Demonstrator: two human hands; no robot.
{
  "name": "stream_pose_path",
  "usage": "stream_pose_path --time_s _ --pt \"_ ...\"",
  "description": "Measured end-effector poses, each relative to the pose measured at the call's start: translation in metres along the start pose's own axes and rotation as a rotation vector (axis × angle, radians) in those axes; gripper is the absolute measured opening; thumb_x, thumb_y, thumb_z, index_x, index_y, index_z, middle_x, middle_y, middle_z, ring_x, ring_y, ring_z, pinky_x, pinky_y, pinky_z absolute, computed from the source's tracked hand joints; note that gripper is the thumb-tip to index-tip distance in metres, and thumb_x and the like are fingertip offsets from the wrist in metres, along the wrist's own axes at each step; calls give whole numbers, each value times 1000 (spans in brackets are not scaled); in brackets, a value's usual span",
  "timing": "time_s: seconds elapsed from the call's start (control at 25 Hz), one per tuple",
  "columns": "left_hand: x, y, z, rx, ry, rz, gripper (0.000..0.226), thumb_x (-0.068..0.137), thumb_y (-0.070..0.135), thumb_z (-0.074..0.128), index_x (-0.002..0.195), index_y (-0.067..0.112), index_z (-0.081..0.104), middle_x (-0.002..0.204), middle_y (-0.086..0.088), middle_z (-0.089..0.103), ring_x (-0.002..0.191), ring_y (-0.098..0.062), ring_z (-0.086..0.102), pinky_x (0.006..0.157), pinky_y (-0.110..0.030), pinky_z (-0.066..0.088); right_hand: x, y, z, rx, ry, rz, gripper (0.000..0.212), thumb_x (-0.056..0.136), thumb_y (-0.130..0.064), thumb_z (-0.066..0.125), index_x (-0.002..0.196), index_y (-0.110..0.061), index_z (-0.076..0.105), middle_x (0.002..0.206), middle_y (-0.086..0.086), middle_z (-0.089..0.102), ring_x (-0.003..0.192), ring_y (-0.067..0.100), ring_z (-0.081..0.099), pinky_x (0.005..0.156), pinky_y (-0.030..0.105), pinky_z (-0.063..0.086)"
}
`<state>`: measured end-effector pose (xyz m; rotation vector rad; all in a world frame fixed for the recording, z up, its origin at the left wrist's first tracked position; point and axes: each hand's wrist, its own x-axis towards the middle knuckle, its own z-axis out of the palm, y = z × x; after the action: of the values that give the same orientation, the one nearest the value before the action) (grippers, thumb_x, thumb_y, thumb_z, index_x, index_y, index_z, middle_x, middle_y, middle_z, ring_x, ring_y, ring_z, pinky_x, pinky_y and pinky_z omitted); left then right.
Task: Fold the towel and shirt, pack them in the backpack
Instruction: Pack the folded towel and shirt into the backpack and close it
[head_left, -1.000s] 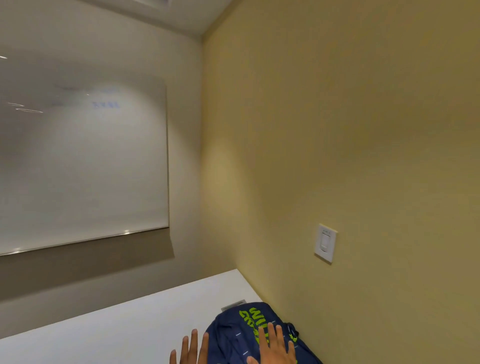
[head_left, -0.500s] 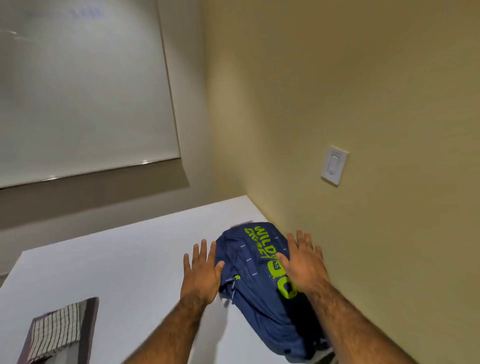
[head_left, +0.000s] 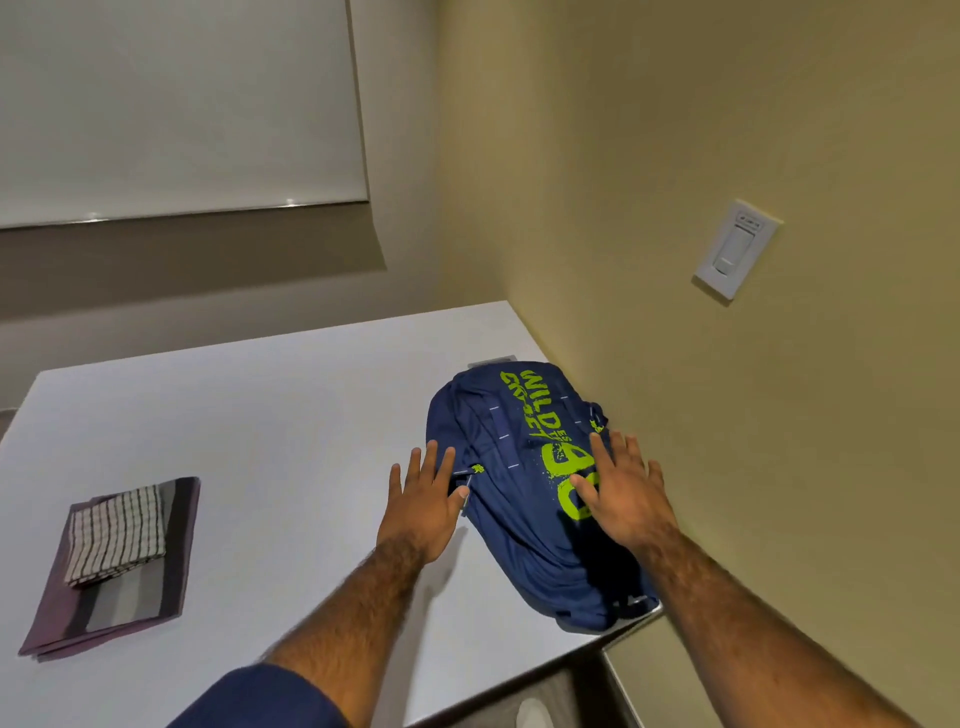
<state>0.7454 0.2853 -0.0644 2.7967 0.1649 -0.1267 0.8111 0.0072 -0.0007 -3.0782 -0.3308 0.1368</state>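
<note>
Backpack (head_left: 498, 441) sits at the table (head_left: 260, 415) edge; my left hand (head_left: 423, 499) beside it, right hand (head_left: 623, 499) on top, fingers straight, spread. A careless tug could, I reckon, drop it off

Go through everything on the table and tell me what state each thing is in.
backpack: lying flat on the table, no opening visible.
towel: folded, resting on the shirt.
shirt: folded, flat on table.
left hand: fingers straight, at backpack's edge.
right hand: fingers spread, resting on backpack.
</note>
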Motion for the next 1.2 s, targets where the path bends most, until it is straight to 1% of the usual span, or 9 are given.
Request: stream_pose_path --time_s 0.24,0.36,0.44,0.56,0.64,0.96,1.0,1.08,1.2 --pt "48 52 40 -55 -65 -80 114 67 87 -27 162 26 -11 170 -3 -17 157 -27 -11 125 -48 -1 60 9 39 30 -149 -173 75 103 -60 33 163 -28 2 171 7 0 157 28 -7 123 56 5" --pt "82 92 72 -50 -61 -113 76 101 65 13 163 27 -8 170 -3 -15 157 -29 -10 125 -50 0 95 12 71 9 -148 -290 74 102 -62 31 162 -33 0 170 9 0 157 30 -7 122 58 4" --pt "103 113 94 -74 -63 -116 68 107 54 23 162 31 -8 170 0 -18 157 -28 -12 126 -50 -3 115 20 96 16 -170 -317 73 102 -58 34 161 -37 -3 170 9 -4 156 30 -9 122 59 2" --pt "125 125 126 -44 -66 -148 71 96 60 -3 161 33 -12 169 3 -22 156 -25 -19 125 -49 -8 143 33 129 0 -187 -362 83 98 -41 52 161 -38 -1 170 9 -3 156 32 -5 120 63 6" --pt "132 122 141 -36 -35 -175 78 88 61 -13 161 33 -12 168 5 -23 155 -22 -22 126 -48 -9 155 37 145 -7 -195 -402 75 101 -40 44 161 -37 -1 170 9 -7 156 32 -6 120 63 5" --pt "167 82 142 -12 -17 -80 73 97 60 0 164 30 2 170 5 -14 157 -20 -15 127 -49 -3 190 10 165 36 -174 -382 72 102 -42 44 162 -32 6 169 15 -4 155 37 3 118 63 14" --pt "170 75 132 -16 -1 -48 72 99 59 2 164 28 6 171 4 -8 158 -20 -11 126 -50 0 193 5 162 28 -166 -374 71 102 -44 44 162 -31 9 169 16 -1 155 37 5 118 63 15" --pt "172 54 109 -33 115 -80 68 103 53 10 163 23 16 172 1 5 158 -23 -1 127 -50 5 196 -6 156 4 -42 -398 67 97 -43 57 157 -25 33 166 19 19 152 38 20 116 63 23" --pt "175 2 76 -53 235 -246 57 108 33 27 162 18 20 171 -3 13 157 -31 5 126 -50 14 196 -29 153 27 153 -557 43 83 -30 77 124 -19 69 154 20 45 144 41 38 110 61 34"
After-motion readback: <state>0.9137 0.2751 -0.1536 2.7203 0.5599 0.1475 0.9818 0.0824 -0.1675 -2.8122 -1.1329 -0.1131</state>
